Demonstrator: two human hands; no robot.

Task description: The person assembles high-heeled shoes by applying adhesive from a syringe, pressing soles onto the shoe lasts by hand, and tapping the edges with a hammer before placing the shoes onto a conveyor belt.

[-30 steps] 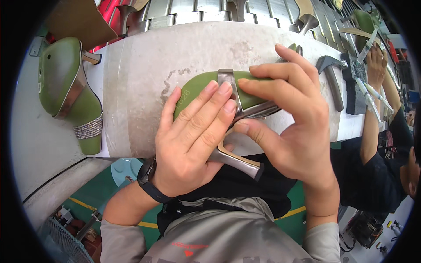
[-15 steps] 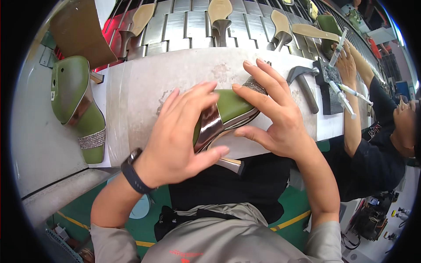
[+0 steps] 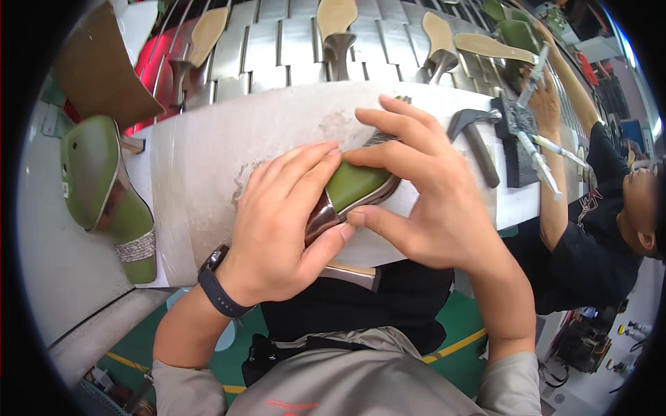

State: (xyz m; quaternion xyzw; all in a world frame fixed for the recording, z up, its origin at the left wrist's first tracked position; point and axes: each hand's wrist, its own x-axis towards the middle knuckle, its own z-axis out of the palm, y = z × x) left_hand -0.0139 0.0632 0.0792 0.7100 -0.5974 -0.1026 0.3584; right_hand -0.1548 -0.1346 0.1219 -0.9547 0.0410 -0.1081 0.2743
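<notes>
A green high-heeled sandal [image 3: 361, 184] lies tilted over the near side of the work surface, its heel [image 3: 355, 276] pointing toward my body. It has a shiny bronze strap and a glittery band at the toe. My left hand [image 3: 277, 218] curves over the strap end, thumb and fingers pressed against it and hiding much of that part. From the right, my right hand [image 3: 433, 187] grips the sandal's edges between thumb and index finger, its other fingers raised over the glittery band. A matching green sandal [image 3: 135, 208] rests at the left.
A hammer [image 3: 477, 149] lies right of my hands, beside a dark block [image 3: 517, 142] with syringes [image 3: 544, 170]. Beyond the pale work surface [image 3: 201, 180], a metal slatted conveyor [image 3: 298, 48] carries heeled soles [image 3: 338, 35]. A brown board [image 3: 104, 62] stands far left. A co-worker's hand [image 3: 546, 104] is at the right.
Both hands have closed in on the sandal: my left fingers and thumb came down onto the strap, and my right thumb moved in against the sandal's near edge. The whole view shifted slightly.
</notes>
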